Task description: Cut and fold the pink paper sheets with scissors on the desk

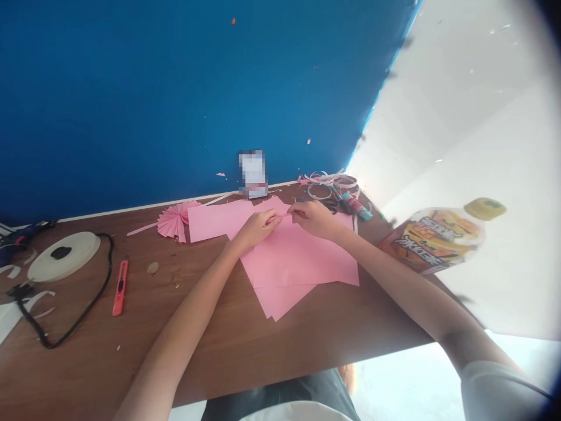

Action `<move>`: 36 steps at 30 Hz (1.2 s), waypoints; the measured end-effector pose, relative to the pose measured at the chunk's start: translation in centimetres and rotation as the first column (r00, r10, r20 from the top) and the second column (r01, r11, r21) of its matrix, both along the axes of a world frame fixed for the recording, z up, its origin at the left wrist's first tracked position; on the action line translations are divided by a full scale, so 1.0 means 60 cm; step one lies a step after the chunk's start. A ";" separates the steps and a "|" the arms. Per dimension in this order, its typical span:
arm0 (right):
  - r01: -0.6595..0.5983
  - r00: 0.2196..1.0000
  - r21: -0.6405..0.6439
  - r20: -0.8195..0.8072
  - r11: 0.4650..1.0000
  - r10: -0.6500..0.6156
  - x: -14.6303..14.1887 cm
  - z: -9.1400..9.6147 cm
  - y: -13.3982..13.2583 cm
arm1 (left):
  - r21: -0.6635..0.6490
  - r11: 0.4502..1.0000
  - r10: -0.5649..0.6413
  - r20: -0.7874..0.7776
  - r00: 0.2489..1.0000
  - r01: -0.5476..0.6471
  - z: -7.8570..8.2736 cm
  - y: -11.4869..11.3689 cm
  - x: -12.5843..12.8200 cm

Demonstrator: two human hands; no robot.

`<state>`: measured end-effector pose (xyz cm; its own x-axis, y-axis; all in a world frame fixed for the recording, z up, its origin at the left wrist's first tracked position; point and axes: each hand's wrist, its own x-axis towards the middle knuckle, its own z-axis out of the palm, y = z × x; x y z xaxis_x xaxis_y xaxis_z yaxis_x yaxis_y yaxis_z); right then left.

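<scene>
Both hands meet above a stack of pink paper sheets (302, 257) on the brown table. My left hand (258, 227) pinches one end of a narrow pink paper strip (284, 214). The fingers of my right hand (312, 217) are closed on the strip's other end. Whether the strip is folded or twisted is too small to tell. Left of my hands, a pleated pink paper fan (176, 222) lies beside another pink sheet (214, 220).
A red box cutter (120, 287), a black cable (94, 310) and a round white disc (65, 257) lie left. A phone (253, 174) leans on the blue wall. Curled paper strips (326, 180) sit behind my right hand. A drink bottle (433, 237) stands right.
</scene>
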<state>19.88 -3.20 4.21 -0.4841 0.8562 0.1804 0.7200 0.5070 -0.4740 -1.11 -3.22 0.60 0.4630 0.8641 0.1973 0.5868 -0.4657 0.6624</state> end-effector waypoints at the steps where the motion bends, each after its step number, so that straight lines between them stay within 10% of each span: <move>1: 0.040 0.999 -0.014 0.022 0.999 -0.039 0.004 0.002 0.003 | -0.134 0.987 -0.087 0.010 0.996 0.088 0.004 0.011 -0.004; 15: 0.083 0.996 -0.250 -0.022 0.965 -0.092 0.016 0.016 0.005 | -0.393 0.896 -0.174 0.118 0.978 0.207 0.067 0.033 -0.043; 36: 0.188 0.953 -0.240 0.281 0.952 -0.117 0.044 -0.010 0.040 | -0.408 0.878 -0.249 0.057 0.967 0.251 0.019 0.073 -0.066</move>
